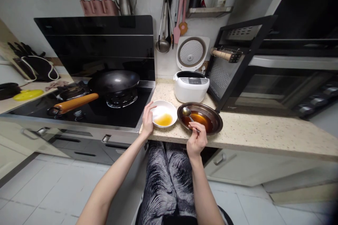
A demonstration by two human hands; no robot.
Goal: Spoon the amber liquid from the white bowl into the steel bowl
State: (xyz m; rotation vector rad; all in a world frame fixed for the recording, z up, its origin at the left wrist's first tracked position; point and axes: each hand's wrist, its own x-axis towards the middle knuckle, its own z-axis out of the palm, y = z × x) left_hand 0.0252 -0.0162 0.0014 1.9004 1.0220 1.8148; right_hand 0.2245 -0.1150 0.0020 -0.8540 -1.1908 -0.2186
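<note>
My left hand (148,119) grips the left rim of a white bowl (156,109), in which a shallow pool of amber liquid (164,120) lies. To its right on the counter stands a dark metal bowl (217,121) with a deeper amber-brown liquid (203,120). Closed around the handle of a metal spoon (187,111), my right hand (196,139) is at the near rim of the dark bowl. The spoon's head is over the left side of that bowl; whether it carries liquid I cannot tell.
Behind the bowls sits a white rice cooker (191,90) with its lid raised. A black wok (114,81) with a wooden handle (76,103) rests on the gas stove at left. An oven (280,88) and black rack (224,70) stand right. Utensils (165,17) hang on the wall.
</note>
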